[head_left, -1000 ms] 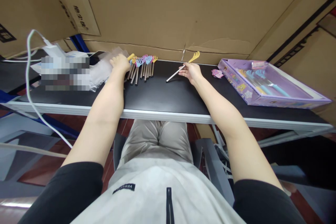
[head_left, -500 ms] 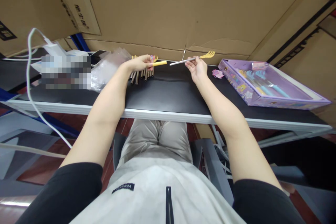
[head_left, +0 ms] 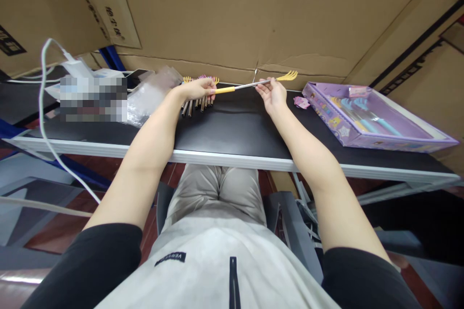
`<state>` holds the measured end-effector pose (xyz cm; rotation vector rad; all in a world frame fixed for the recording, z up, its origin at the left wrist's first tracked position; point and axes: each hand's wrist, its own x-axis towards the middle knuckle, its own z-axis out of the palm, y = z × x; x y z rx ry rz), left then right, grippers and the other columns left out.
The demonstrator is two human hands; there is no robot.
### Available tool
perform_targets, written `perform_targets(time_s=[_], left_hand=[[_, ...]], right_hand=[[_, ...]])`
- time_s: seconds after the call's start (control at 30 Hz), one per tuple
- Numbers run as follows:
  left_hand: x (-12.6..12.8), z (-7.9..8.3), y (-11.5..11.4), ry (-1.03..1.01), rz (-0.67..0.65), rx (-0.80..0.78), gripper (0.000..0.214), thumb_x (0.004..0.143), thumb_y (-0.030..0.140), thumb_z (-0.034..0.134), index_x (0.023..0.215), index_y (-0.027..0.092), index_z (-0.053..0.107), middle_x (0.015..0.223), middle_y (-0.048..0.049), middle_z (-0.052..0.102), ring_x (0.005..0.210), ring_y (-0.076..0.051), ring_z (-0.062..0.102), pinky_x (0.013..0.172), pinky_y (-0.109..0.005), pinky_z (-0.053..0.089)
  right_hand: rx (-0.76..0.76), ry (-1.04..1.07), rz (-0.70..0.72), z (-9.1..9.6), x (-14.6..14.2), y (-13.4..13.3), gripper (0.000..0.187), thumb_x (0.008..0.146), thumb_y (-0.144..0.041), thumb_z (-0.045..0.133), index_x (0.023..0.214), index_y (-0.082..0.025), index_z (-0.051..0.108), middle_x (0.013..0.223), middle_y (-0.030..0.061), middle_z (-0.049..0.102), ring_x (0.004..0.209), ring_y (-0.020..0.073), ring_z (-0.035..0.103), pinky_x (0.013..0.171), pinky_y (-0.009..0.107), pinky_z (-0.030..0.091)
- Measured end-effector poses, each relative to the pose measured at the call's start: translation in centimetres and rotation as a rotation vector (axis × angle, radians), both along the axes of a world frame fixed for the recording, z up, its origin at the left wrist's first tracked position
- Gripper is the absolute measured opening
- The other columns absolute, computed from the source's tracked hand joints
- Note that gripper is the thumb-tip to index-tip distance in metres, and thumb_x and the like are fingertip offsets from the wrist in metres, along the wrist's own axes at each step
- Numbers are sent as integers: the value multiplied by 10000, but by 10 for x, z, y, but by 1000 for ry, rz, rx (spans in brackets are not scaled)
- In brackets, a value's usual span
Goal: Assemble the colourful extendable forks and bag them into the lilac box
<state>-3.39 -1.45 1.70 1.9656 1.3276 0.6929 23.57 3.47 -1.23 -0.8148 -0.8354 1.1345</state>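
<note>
My left hand point(head_left: 200, 89) is closed around a yellow tube-shaped handle point(head_left: 225, 90) pointing right. My right hand point(head_left: 272, 95) pinches the metal rod of a back scratcher point(head_left: 250, 85) near its yellow claw head point(head_left: 288, 76). The rod's free end meets the handle's open end; whether it sits inside I cannot tell. Behind and below my left hand lies a bunch of metal rods point(head_left: 190, 107) with yellow and pink claw heads, partly hidden by the hand. A small crumpled pink piece point(head_left: 301, 102) lies to the right of my right hand.
A purple open box point(head_left: 395, 143) on the right holds several back scratchers with blue and yellow parts. Clear plastic bags point(head_left: 147, 96) lie at left, beside a white charger point(head_left: 76, 67) with a cable hanging over the edge. Cardboard point(head_left: 217, 14) stands behind the black table point(head_left: 232, 130).
My left hand has moved slightly right with the yellow handle, closing the gap to the rod's end. My right hand has stayed almost still.
</note>
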Motion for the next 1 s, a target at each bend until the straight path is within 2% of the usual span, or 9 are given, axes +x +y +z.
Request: perform_targets(time_s=[0.33,0.57,0.73,1.0], left_hand=[[1,-8,11,30,32,146,219,951,340,699,825,208,578,671,17,533,667,-155,485,705,-289,376],[2,-10,13,101,109,277,212,978,321,604,830,172,636,727,-14,580,683,-152,470,704,-295,368],[1,-10,14,126,121,307,206,961,305,590,815,170,644,701,-7,555,676,-151,451,689,-290,363],[2,-12,15,101,144,296,193,954,278,585,789,184,618,678,-9,555,691,-160,472,700,-291,377]], right_hand=[[34,-83,5,4,-3,-6,342,949,-482,727,886,-245,488,882,9,716,867,155,754,852,349,675],[48,-90,1,7,-4,-9,347,969,-451,718,863,-240,464,869,16,707,844,143,751,863,320,666],[17,-43,-7,9,-8,-15,317,1021,-483,650,902,-244,481,879,5,722,854,138,761,874,327,673],[18,-78,23,7,-9,-16,322,992,-458,699,886,-246,481,891,13,724,932,165,772,916,376,671]])
